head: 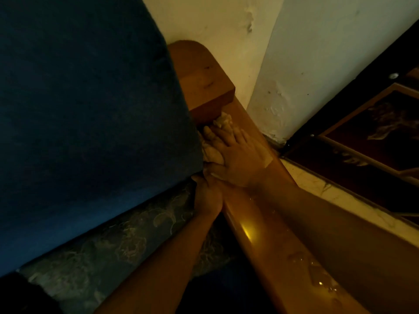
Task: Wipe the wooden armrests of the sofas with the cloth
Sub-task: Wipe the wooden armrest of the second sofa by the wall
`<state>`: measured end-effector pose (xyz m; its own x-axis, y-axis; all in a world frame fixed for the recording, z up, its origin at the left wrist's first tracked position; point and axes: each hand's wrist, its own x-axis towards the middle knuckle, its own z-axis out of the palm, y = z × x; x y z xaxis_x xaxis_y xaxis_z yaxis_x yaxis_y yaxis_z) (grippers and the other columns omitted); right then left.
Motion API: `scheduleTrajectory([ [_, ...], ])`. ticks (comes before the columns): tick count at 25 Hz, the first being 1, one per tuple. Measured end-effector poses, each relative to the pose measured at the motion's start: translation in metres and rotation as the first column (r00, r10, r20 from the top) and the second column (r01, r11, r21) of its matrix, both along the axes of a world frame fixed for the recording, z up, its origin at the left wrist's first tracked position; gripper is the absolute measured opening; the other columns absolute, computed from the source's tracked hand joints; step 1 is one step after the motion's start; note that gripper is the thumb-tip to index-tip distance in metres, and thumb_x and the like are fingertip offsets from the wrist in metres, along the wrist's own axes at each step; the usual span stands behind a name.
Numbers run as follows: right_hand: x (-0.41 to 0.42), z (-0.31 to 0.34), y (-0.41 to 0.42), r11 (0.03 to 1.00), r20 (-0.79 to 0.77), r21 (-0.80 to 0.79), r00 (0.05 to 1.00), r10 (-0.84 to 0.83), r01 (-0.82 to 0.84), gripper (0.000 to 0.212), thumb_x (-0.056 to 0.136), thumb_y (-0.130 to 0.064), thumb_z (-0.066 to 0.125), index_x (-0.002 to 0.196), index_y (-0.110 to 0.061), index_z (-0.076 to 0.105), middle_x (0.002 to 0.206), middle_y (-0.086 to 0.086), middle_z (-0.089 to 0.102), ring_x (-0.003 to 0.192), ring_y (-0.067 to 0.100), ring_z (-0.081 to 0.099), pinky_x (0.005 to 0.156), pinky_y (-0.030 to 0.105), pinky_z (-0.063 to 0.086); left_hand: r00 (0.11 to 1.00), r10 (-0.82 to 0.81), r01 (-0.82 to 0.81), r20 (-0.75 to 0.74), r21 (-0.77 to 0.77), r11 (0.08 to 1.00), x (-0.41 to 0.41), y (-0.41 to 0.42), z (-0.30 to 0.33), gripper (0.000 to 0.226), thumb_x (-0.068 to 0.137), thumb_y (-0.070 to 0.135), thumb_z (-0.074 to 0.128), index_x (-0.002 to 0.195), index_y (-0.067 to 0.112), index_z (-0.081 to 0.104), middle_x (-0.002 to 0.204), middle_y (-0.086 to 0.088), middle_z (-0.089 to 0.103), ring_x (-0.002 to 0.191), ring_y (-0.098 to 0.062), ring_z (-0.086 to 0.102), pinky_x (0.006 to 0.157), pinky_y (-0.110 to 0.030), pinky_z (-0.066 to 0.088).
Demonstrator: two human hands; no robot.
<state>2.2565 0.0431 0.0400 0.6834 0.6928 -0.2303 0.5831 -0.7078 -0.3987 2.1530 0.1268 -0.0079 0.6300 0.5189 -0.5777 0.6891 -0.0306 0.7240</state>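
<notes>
Head view shows the right hand (238,158) pressing flat a pale crumpled cloth (223,120) on the glossy wooden armrest (256,225) (beside the blue cushion (90,109)), left hand (207,196) gripping the armrest's edge.

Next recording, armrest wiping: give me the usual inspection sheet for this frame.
Surface: wooden armrest, glossy, with wet-looking drops near the camera end.
Job's things: pale cloth bunched where the armrest meets the back post.
Clutter: nothing seen.
Grippers: right hand pressed flat on the cloth; left hand at the armrest's inner edge beside the blue cushion, grip unclear.
Cables: nothing seen.
Surroundings: scuffed white wall, dark framed panel at right, dim light.
</notes>
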Motion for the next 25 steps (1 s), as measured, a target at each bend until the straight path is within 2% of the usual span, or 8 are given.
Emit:
scheduleTrajectory([
  [2,0.007,-0.003,0.001,0.999,0.000,-0.043,1.000,-0.019,0.019,0.097,0.093,-0.066,0.059,0.165,-0.038,0.000,0.176,-0.001,-0.001,0.161,0.031,-0.010,0.129,0.052,-0.004,0.991,0.011,-0.034,-0.134,-0.177,0.984,0.003,0.008,0.005,0.069,0.105,0.054,0.022,0.158,0.011,0.011,0.146,-0.023,0.047,0.124,-0.043,0.055,0.086,-0.049,0.051],
  [4,0.005,-0.005,0.004,0.999,0.013,-0.027,0.999,-0.041,0.042,0.097,0.092,-0.065,0.061,0.164,-0.042,0.000,0.176,-0.001,0.001,0.161,0.032,-0.007,0.128,0.052,-0.004,0.974,-0.048,-0.029,-0.220,-0.332,0.943,0.008,0.017,0.021,0.071,0.101,0.063,0.023,0.157,0.020,0.018,0.139,-0.018,0.053,0.112,-0.042,0.060,0.077,-0.055,0.054],
  [9,-0.004,-0.013,-0.038,0.991,0.059,-0.096,0.994,-0.088,0.093,0.090,0.094,-0.068,0.055,0.164,-0.041,0.006,0.176,0.000,0.002,0.161,0.035,-0.004,0.128,0.055,0.001,0.889,-0.332,0.206,-0.314,-0.372,0.905,0.010,0.044,0.049,0.057,0.108,0.047,0.025,0.145,0.007,0.043,0.136,-0.024,0.056,0.117,-0.042,0.059,0.095,-0.055,0.049],
  [12,0.014,-0.021,-0.043,0.888,-0.015,-0.104,0.893,-0.451,0.447,0.087,0.093,-0.071,0.051,0.165,-0.036,0.016,0.172,0.008,0.016,0.150,0.045,0.027,0.119,0.057,0.030,0.796,-0.499,0.525,-0.344,-0.018,0.851,0.006,0.046,0.057,0.038,0.107,0.034,0.035,0.113,0.006,0.061,0.117,-0.022,0.065,0.105,-0.038,0.064,0.088,-0.046,0.052],
  [15,0.024,-0.022,-0.017,0.740,-0.020,-0.058,0.740,-0.672,0.670,0.081,0.093,-0.070,0.048,0.161,-0.034,0.023,0.165,0.011,0.030,0.139,0.047,0.040,0.112,0.059,0.034,0.802,-0.597,0.557,-0.035,0.407,0.724,-0.004,0.037,0.067,0.027,0.106,0.031,0.040,0.083,0.023,0.052,0.085,-0.003,0.065,0.078,-0.022,0.064,0.058,-0.030,0.039],
  [18,-0.025,-0.031,0.003,0.830,0.089,-0.042,0.829,-0.552,0.557,0.083,0.094,-0.060,0.042,0.166,-0.026,0.016,0.172,0.015,0.017,0.155,0.047,0.018,0.126,0.060,0.016,0.685,-0.670,0.547,0.285,0.407,0.732,0.005,0.035,0.079,0.016,0.103,0.021,0.046,0.093,0.021,0.058,0.086,-0.001,0.062,0.076,-0.016,0.058,0.065,-0.034,0.046],
  [23,-0.080,-0.034,-0.038,0.987,0.053,-0.043,0.987,-0.150,0.152,0.097,0.084,-0.077,0.037,0.162,-0.040,-0.007,0.176,-0.001,0.001,0.160,0.037,-0.010,0.128,0.059,0.001,0.554,-0.787,0.709,0.273,0.341,0.617,0.010,0.054,0.079,0.017,0.091,0.018,0.048,0.082,0.010,0.060,0.079,-0.007,0.062,0.073,-0.016,0.057,0.065,-0.040,0.048],
  [25,-0.082,-0.029,-0.076,0.977,0.067,-0.120,0.984,-0.168,0.175,0.095,0.082,-0.080,0.032,0.163,-0.043,-0.004,0.176,-0.002,-0.003,0.160,0.036,-0.011,0.128,0.058,0.000,0.537,-0.805,0.733,0.253,0.332,0.594,0.011,0.056,0.076,0.014,0.095,0.010,0.049,0.088,0.008,0.061,0.086,-0.011,0.063,0.080,-0.022,0.060,0.071,-0.044,0.050],
])
